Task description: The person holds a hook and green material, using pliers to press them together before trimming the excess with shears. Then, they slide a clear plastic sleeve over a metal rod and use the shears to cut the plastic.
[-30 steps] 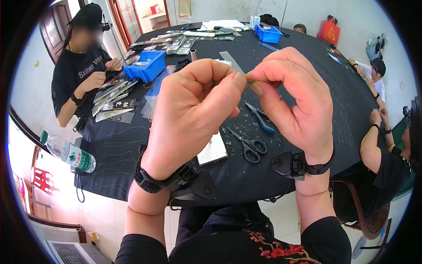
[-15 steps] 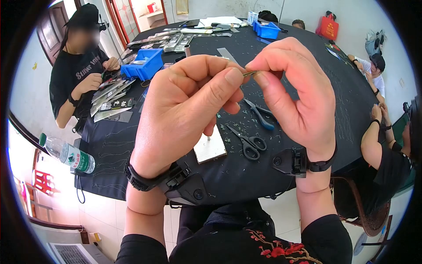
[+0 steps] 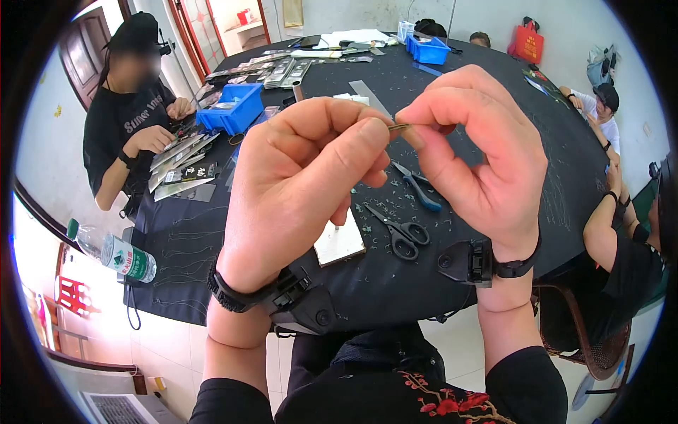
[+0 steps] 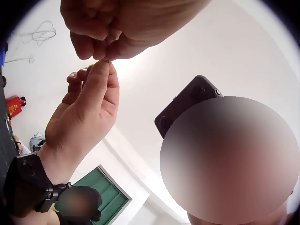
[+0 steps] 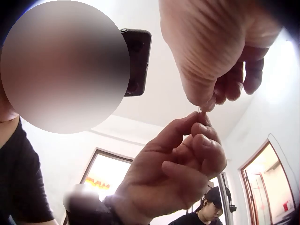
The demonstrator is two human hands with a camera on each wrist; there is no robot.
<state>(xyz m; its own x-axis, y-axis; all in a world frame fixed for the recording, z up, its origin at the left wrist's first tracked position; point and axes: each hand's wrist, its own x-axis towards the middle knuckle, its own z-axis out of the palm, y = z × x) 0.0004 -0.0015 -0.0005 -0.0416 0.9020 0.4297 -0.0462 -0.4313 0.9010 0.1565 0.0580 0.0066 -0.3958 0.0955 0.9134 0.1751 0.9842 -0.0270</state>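
Held up over the table in the head view, both hands meet fingertip to fingertip. A short, thin, golden-brown strand-like piece [image 3: 399, 128] spans the small gap between them; its exact kind cannot be told. My left hand [image 3: 300, 177] pinches one end between thumb and forefinger, other fingers curled below. The other end sits between thumb and forefinger of my right hand [image 3: 487, 159]. In the right wrist view, a sliver of the piece [image 5: 200, 109] shows between the fingertips. Below lie black scissors [image 3: 405, 238], blue-handled pliers [image 3: 424, 194] and a white block [image 3: 342, 240], partly behind the left hand.
Thin looped strands [image 3: 187, 247] lie on the black table [image 3: 395, 297] at left, with small green scraps around the scissors. A water bottle [image 3: 127, 258] leans at the left edge. Flat packets [image 3: 183, 173] and a blue bin [image 3: 233, 106] stand near another person.
The fingertips have drawn slightly apart, so more of the thin piece shows between them. Both hands shifted a little. The person at left lowered a hand to the packets.
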